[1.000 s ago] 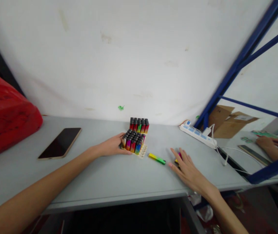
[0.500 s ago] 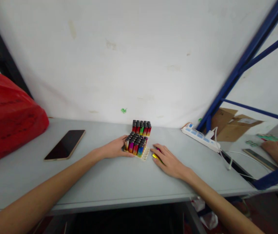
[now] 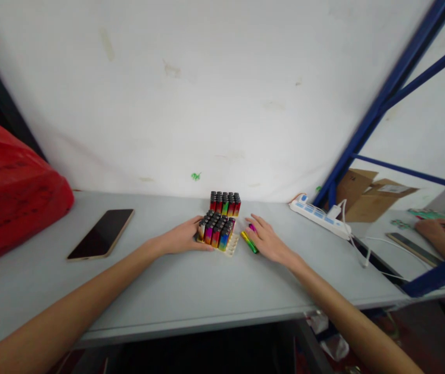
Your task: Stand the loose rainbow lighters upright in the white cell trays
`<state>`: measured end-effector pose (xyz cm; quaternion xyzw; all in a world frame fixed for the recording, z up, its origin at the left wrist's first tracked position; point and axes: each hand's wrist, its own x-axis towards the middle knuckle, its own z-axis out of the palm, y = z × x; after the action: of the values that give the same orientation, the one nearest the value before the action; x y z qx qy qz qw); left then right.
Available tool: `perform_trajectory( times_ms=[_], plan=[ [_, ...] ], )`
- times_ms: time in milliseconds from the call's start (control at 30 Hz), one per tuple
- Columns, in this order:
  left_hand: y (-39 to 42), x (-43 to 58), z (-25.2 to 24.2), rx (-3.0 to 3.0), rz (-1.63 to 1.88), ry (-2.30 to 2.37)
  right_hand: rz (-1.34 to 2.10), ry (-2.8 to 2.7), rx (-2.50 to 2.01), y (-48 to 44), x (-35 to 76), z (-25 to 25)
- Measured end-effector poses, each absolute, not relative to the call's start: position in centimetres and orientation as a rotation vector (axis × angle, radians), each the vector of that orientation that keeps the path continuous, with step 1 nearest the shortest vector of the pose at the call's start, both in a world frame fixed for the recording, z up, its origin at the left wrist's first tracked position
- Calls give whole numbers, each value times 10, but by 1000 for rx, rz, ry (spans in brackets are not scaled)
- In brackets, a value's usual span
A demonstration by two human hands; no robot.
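Observation:
My left hand [image 3: 185, 236] grips the left side of a pale tray [image 3: 231, 245] filled with several upright lighters [image 3: 215, 235] with black tops and bright metallic bodies. Bare slots show along the tray's right edge. My right hand [image 3: 267, 241] rests on the table to the right of the tray, fingers stretched out over a purple lighter [image 3: 252, 227], which is mostly covered. Just beside it, a yellow-green lighter [image 3: 249, 243] lies flat on the table. Behind the tray, near the wall, stands another block of upright lighters [image 3: 225, 204], mostly red.
A phone [image 3: 101, 234] lies at the left, near a red plastic bag [image 3: 15, 187]. To the right are a white power strip [image 3: 319, 217] with cables, a blue metal frame [image 3: 363, 135] and a cardboard box [image 3: 374, 200]. Another person's hands [image 3: 443, 231] are at the far right.
My right hand has shifted slightly forward, uncovering more of the yellow-green lighter. My left hand stays on the tray; the camera view has moved a little.

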<state>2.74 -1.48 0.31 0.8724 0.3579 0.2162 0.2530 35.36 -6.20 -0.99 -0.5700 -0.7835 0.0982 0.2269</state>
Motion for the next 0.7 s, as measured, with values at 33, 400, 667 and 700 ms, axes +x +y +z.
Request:
perform_trajectory(
  times_ms=[33,400,667,700],
  plan=[
    [-14,27,3,2379,589,969,266,-2144,-1516,-60,363,-8],
    [-8,27,6,2417,610,1011,356,-2107,-1793,-59,410,4],
    [-6,23,7,2386,584,1059,253,-2286,-1988,-42,397,34],
    [-6,23,8,2388,587,1057,247,-2282,-1967,-40,396,35]
  ],
)
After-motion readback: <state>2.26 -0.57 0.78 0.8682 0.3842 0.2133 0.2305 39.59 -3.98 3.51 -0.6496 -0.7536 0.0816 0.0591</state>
